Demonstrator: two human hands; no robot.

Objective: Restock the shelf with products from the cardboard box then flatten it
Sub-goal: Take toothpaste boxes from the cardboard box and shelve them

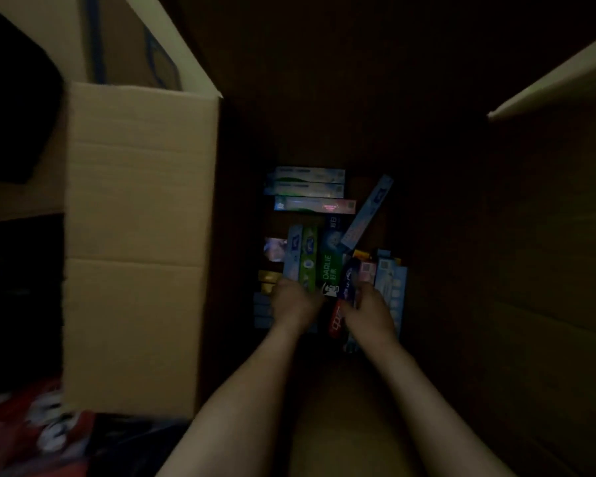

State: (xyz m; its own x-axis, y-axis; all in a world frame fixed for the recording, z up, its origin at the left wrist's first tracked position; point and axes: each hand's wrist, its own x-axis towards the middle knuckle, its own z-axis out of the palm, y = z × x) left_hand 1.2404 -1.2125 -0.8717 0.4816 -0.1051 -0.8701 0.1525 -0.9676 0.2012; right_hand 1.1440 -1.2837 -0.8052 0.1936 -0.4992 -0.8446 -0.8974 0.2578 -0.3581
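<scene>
I look down into a deep, dark cardboard box (141, 235) whose left flap stands up. Several toothpaste cartons lie at its bottom: a green Darlie carton (328, 266), a light blue carton (294, 253), a pale blue one lying diagonally (367, 211), and stacked cartons further back (307, 185). Both my arms reach down into the box. My left hand (295, 302) rests on the near ends of the blue and green cartons. My right hand (369, 309) is closed around the near ends of a dark blue carton (350, 277) and its neighbours. The fingers are hidden in the dim light.
The box's right flap (551, 84) sticks up at the upper right. Another cardboard box with blue print (131, 39) stands behind the left flap. Red packaging (25, 432) lies on the floor at the lower left. The box walls close in on all sides.
</scene>
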